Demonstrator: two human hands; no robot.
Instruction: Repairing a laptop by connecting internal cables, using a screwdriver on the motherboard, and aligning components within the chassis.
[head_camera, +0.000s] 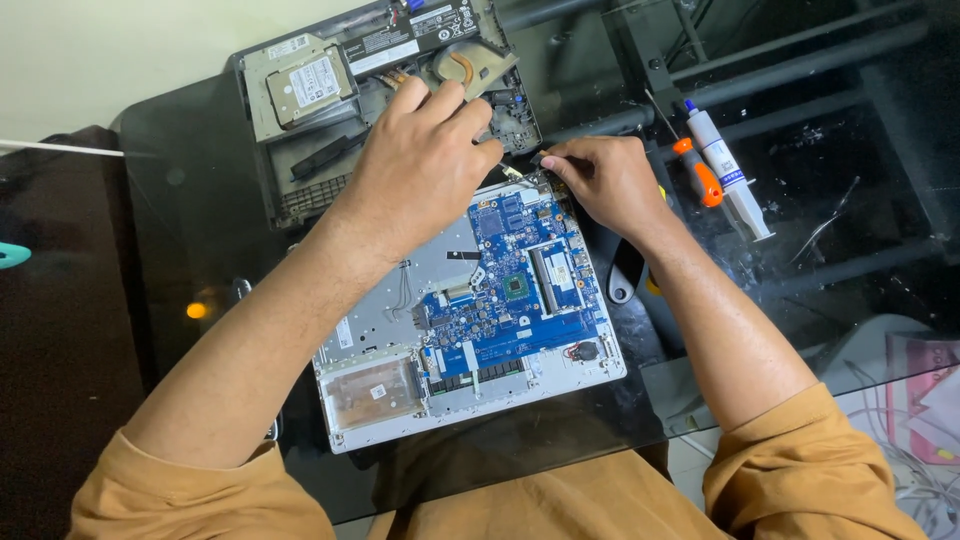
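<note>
- An opened white laptop chassis (400, 395) carrying a blue printed circuit board (500, 310) is shown lying on the dark glass bench (180, 230), directly before the person.
- The left hand (420, 165) is placed at the board's far edge, fingers curled narrowly; whether anything is pinched cannot be told.
- The right hand (605, 180) is set just beside it, fingertips closed on a small dark part (540, 160).
- A second, grey opened laptop base (330, 110) is seen behind the hands.
- An orange-handled screwdriver (695, 165) and a white syringe-shaped tube (728, 170) are laid to the right.
</note>
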